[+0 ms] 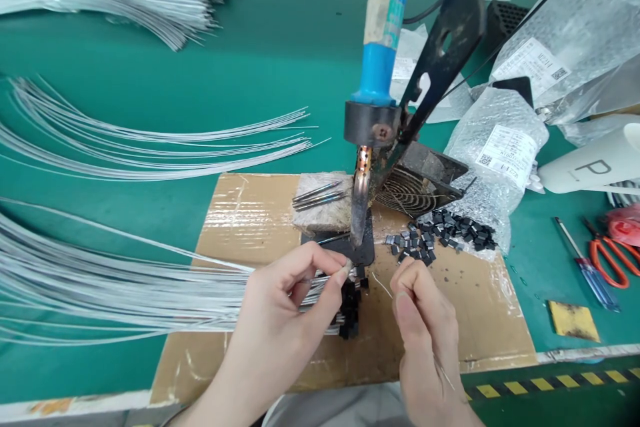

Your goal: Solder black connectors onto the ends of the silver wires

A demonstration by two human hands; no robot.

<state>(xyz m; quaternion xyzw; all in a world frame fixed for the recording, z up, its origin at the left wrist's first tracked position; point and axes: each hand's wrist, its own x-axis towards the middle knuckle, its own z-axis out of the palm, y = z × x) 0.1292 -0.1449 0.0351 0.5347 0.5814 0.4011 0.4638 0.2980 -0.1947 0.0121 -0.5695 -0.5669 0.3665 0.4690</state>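
Observation:
My left hand [295, 313] pinches a small piece just under the tip of a blue soldering iron [361, 207], which hangs point down in a black bracket. A pale wire [220, 259] runs from the left toward that hand. My right hand [425, 327] is closed on a thin solder wire [383, 285]; its end points at the left fingertips and its tail shows below the palm. Beneath my left hand lies a bundle of grey wires [190, 300] with black connectors [350, 313] on their ends. The piece in the left fingertips is mostly hidden.
Loose black connectors [465, 230] lie beside a small fan [415, 193]. Metal rods rest on a pale block [323, 213]. More wires [150, 153] spread at left. A screwdriver [590, 273], orange-handled scissors [610, 260], yellow sponge [573, 321] and white cup [590, 160] are at right.

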